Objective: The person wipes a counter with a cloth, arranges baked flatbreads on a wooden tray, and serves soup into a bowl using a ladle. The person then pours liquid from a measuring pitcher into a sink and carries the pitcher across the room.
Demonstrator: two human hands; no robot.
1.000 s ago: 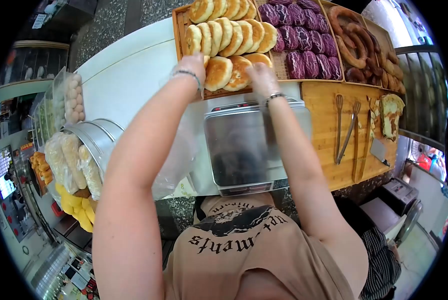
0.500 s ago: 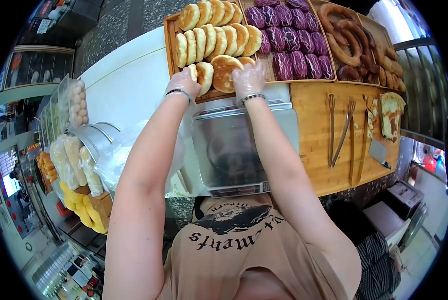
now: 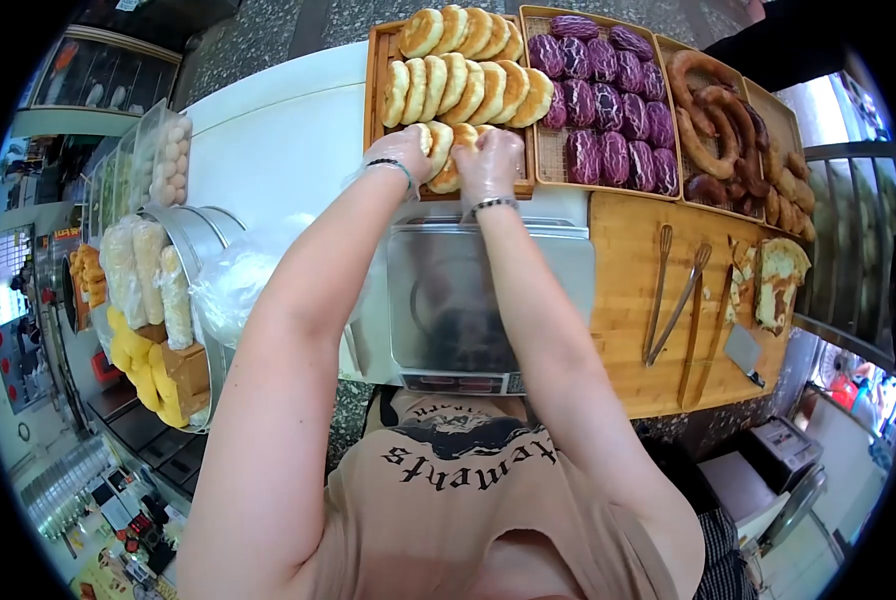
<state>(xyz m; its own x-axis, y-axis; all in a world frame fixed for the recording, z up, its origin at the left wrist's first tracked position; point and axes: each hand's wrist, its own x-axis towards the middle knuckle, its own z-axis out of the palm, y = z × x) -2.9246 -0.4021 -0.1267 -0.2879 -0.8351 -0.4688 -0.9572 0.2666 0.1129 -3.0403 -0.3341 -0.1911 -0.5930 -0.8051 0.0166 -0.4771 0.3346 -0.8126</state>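
Both my hands wear clear plastic gloves and reach into the near row of a wooden tray of browned flat round breads. At the left end of that row my left hand has its fingers closed on a bread. My right hand grips the right end, fingers bent over the breads there. Between the hands, a few flat breads lean against one another on edge. The fingertips are partly hidden by the hands and breads.
Right of the tray are purple marbled buns and ring-shaped brown breads. A metal scale sits below my forearms. Tongs and a scraper lie on a wooden board. Plastic bags are at left.
The large bread beside my right hand was lying face up; now it stands more on edge among the others. My hands are closer together. The whole view has shifted slightly.
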